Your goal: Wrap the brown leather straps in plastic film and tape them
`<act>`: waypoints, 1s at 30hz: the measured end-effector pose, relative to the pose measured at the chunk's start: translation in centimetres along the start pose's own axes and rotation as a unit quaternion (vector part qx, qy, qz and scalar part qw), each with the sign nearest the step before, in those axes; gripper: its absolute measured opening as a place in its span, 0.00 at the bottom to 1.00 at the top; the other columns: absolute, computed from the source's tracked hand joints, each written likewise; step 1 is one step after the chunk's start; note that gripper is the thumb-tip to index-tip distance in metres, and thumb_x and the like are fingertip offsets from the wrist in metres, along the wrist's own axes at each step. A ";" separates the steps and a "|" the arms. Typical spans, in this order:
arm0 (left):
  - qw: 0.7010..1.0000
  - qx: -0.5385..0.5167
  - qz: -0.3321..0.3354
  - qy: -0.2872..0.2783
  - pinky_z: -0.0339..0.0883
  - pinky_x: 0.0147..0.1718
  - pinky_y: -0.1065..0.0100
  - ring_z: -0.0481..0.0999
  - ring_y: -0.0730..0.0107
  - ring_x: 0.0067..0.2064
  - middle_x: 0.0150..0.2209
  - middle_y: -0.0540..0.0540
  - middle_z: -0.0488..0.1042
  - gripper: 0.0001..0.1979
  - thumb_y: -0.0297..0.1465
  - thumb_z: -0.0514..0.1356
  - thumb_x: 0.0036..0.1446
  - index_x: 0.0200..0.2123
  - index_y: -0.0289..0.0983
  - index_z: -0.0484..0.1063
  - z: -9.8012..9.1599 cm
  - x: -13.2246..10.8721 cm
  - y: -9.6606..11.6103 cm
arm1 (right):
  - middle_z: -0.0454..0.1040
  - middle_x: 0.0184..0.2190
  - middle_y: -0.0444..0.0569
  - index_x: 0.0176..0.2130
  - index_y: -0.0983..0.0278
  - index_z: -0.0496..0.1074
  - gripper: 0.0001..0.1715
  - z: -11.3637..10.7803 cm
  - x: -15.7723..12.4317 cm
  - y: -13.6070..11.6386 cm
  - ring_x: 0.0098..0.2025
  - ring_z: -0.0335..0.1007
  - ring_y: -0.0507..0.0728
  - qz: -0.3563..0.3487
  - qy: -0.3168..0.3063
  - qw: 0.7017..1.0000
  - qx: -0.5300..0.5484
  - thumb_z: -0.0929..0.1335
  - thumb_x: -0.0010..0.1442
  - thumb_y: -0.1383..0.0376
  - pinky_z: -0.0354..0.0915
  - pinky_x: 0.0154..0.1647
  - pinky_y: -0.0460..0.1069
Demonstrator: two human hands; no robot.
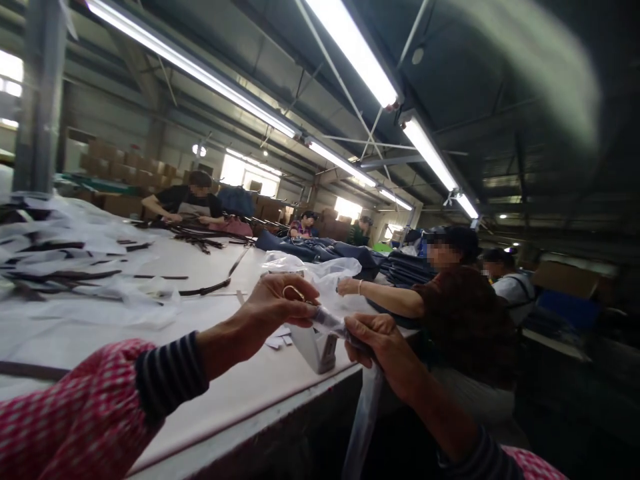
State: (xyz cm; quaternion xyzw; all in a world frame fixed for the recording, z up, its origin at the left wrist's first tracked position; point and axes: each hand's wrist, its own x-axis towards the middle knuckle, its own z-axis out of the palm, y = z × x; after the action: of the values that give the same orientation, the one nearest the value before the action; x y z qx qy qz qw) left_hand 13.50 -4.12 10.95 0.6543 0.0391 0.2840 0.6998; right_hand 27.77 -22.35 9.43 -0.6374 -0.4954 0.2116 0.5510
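Strap in clear plastic [367, 400] is held up between your hands, with its tail hanging by the front edge of the tabletop [210, 393]. It should feel light and bendy, and the plastic may be slippery. Your left hand [277, 300] pinches it near the gold metal hook [294, 288], likely a firm spot. Your right hand [385, 347] has its fingers closed on it farther along. A grey stand [323, 357] sits close behind and could get bumped. White papers [279, 339], a crinkly clear bag [327, 269] and a co-worker's arm [393, 298] are near too.
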 end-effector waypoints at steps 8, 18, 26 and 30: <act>0.997 0.056 -0.039 -0.035 0.67 0.27 0.71 0.75 0.71 0.26 0.24 0.50 0.78 0.10 0.26 0.73 0.40 0.29 0.35 0.79 -1.1 -0.5 -0.6 | 0.49 0.19 0.38 0.21 0.62 0.59 0.30 -0.4 -0.4 -0.4 0.22 0.43 0.48 -0.031 0.013 0.994 -0.109 0.69 0.64 0.47 0.40 0.21 0.48; 0.976 0.171 -0.012 -0.137 0.68 0.43 0.66 0.77 0.55 0.51 0.49 0.45 0.82 0.18 0.42 0.69 0.55 0.46 0.42 0.81 -2.7 -1.6 -0.3 | 0.49 0.22 0.39 0.23 0.62 0.57 0.29 -1.2 -1.5 -2.2 0.25 0.44 0.50 -0.039 -0.067 0.972 -0.220 0.66 0.67 0.49 0.43 0.24 0.48; 0.930 0.131 -0.121 -0.321 0.57 0.21 0.73 0.64 0.74 0.20 0.19 0.53 0.66 0.23 0.50 0.61 0.62 0.33 0.34 0.78 -0.8 -3.0 -3.2 | 0.53 0.22 0.39 0.23 0.64 0.60 0.30 -0.2 -1.2 -2.4 0.26 0.49 0.50 -0.057 -0.132 0.946 -0.289 0.65 0.69 0.49 0.47 0.26 0.47; 0.921 0.100 -0.159 -0.341 0.62 0.24 0.71 0.68 0.71 0.21 0.22 0.48 0.73 0.25 0.52 0.63 0.58 0.33 0.35 0.80 -1.7 -4.5 -4.8 | 0.52 0.21 0.38 0.22 0.65 0.62 0.30 -0.1 -1.8 -1.6 0.26 0.48 0.48 -0.029 -0.159 0.954 -0.254 0.69 0.65 0.48 0.47 0.26 0.47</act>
State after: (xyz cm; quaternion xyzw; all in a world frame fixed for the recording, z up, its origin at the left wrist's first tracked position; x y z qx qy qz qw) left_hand 10.63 -4.54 4.74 0.7631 -0.0699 -0.0768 0.6379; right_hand 26.47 -24.11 10.46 -0.6995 -0.6323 0.1612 0.2913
